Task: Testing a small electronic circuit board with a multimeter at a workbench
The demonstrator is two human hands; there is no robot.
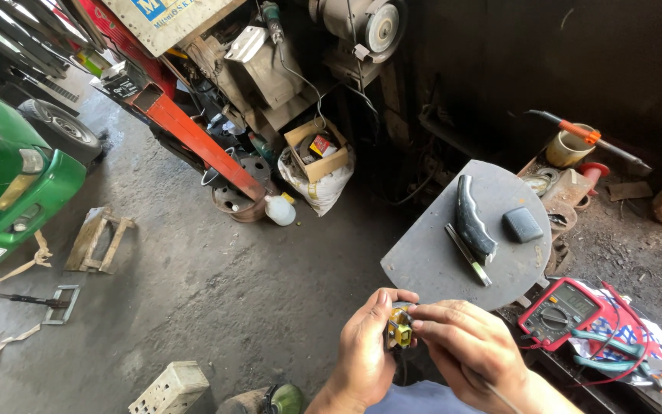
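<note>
2 hands are pinching 1 small yellow and black plastic part [400, 330] below the grey round metal table [423, 261]: left hand [363, 359] gripping, right hand [465, 349] fingertips closing on it.

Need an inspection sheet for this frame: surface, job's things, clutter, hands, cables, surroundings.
Surface: round grey metal table, scuffed, standing on a stained concrete floor.
Job's things: small yellow component, pinched between both hands.
Clutter: black curved handle, flat tool with green tip and dark grey pad on the table; red multimeter and teal-handled pliers to its right.
Hands: left hand grips the component; right hand has its fingertips on it.
Cables: red leads by the multimeter.
Surroundings: green car, orange lift arm, bench grinder, cardboard box, white bottle.
</note>
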